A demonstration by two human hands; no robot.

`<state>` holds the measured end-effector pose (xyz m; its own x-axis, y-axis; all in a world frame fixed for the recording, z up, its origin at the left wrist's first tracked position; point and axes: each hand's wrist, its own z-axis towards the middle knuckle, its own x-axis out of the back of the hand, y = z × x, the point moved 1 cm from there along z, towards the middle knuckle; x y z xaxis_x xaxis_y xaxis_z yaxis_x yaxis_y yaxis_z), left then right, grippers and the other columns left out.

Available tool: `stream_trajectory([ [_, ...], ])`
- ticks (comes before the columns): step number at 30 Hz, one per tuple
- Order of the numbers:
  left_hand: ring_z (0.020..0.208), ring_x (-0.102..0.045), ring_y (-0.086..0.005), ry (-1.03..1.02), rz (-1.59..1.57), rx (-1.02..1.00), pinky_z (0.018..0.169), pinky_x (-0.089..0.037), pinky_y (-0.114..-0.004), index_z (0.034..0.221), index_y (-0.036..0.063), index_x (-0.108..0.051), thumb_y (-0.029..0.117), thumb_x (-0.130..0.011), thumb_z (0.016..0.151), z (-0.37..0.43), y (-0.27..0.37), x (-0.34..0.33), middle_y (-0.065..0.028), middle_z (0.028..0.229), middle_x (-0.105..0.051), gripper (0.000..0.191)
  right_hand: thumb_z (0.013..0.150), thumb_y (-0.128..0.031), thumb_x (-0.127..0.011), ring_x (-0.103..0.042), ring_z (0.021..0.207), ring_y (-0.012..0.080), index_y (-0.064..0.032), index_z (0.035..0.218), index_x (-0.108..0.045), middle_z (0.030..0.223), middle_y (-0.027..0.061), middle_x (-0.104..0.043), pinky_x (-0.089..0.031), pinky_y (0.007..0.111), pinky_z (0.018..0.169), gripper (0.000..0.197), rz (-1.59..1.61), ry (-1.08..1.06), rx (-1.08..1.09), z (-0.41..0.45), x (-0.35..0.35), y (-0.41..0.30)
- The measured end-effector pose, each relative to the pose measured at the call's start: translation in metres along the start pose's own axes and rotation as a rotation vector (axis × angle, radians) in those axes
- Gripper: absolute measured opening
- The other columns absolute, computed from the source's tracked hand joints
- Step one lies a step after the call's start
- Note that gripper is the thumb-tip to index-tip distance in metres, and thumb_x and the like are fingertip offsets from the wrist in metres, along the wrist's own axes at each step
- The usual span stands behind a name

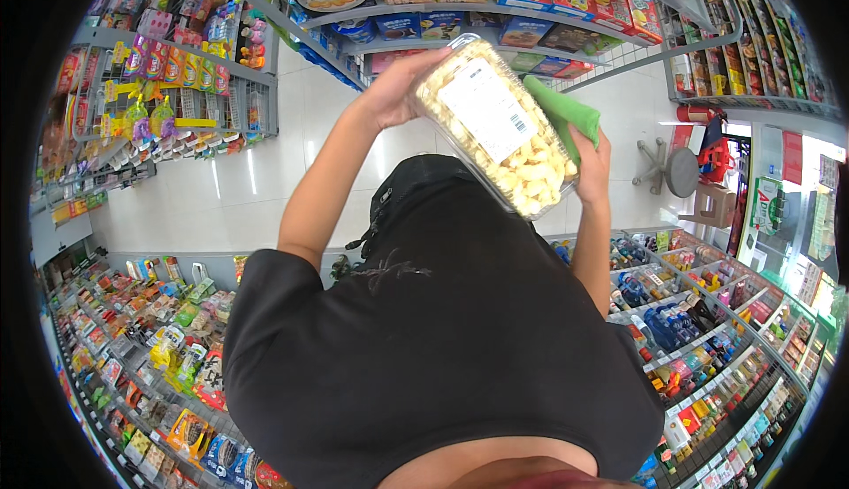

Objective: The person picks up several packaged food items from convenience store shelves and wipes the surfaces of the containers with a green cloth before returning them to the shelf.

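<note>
A clear plastic clamshell box (pixel 530 180) of pale, puffed snack pieces is held tilted in front of my chest. A white label (pixel 487 111) with writing and a barcode covers much of its upper face. My left hand (pixel 401 94) grips the box at its upper left edge, the fingers partly hidden behind it. On the other side, my right hand (pixel 591 165) holds a folded green cloth (pixel 564 112) against the box's right edge. Part of the cloth is hidden behind the box.
Ahead stands a metal shelf rack (pixel 424 8) with boxed biscuits. A wire rack (pixel 262 91) of hanging sweets is at left. Snack shelves (pixel 152 356) and drink shelves (pixel 690 330) flank me. A round stool (pixel 682 172) stands on the tiled floor (pixel 318 157).
</note>
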<state>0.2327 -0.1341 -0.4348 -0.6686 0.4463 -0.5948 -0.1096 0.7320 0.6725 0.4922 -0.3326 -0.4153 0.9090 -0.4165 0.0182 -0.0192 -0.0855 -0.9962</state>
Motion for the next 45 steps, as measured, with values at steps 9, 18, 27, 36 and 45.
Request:
stream_trajectory([
  [9,0.127,-0.062,-0.0306,-0.347,0.06,-0.32,0.112,-0.048,-0.044,0.152,-0.0042,-0.041,0.053,-0.057,0.1,0.015,-0.002,-0.055,-0.0222,0.142,-0.058,0.079,0.108,-0.019,-0.05,-0.066,0.107,0.0175,0.0066,0.133,-0.058,0.123,0.0126,-0.068,-0.051,0.033,0.094,0.037,0.415,0.388,-0.161,-0.022,-0.05,0.013],
  [18,0.127,-0.062,-0.0399,-0.215,-0.443,-0.024,0.112,-0.048,-0.05,0.15,-0.0047,-0.043,0.035,-0.054,0.097,0.018,-0.021,-0.062,-0.0271,0.144,-0.056,0.067,0.108,-0.02,-0.057,-0.062,0.1,0.011,0.0049,0.126,-0.064,0.112,0.008,-0.07,-0.049,0.027,0.089,0.032,-0.015,0.321,0.036,-0.024,-0.038,-0.022],
  [27,0.14,-0.046,-0.05,-0.436,-0.739,0.052,0.116,-0.035,-0.067,0.161,0.0075,-0.03,0.057,-0.05,0.097,0.005,-0.032,-0.088,-0.0283,0.16,-0.036,0.083,0.104,-0.01,-0.058,-0.057,0.131,0.03,0.0062,0.134,-0.061,0.135,0.0195,-0.065,-0.043,0.041,0.111,0.034,-0.374,0.418,0.836,0.02,-0.006,-0.083],
  [36,0.136,-0.054,-0.0404,-0.452,-0.833,-0.031,0.115,-0.043,-0.057,0.156,0.0045,-0.039,0.048,-0.053,0.099,0.002,-0.046,-0.065,-0.0241,0.153,-0.049,0.073,0.085,-0.029,-0.072,-0.052,0.141,0.0294,-0.0121,0.136,-0.066,0.144,0.0079,-0.063,-0.031,0.055,0.124,0.053,-0.906,-0.381,0.981,0.01,-0.049,-0.113],
  [45,0.126,-0.062,-0.0391,-0.313,-0.608,-0.116,0.112,-0.048,-0.052,0.149,-0.0004,-0.047,0.041,-0.056,0.095,-0.014,-0.052,-0.073,-0.025,0.143,-0.058,0.068,0.088,-0.033,-0.072,-0.049,0.144,0.0294,-0.0127,0.14,-0.064,0.148,0.0064,-0.06,-0.029,0.056,0.123,0.056,-0.969,-0.116,1.024,0.034,-0.038,-0.142],
])
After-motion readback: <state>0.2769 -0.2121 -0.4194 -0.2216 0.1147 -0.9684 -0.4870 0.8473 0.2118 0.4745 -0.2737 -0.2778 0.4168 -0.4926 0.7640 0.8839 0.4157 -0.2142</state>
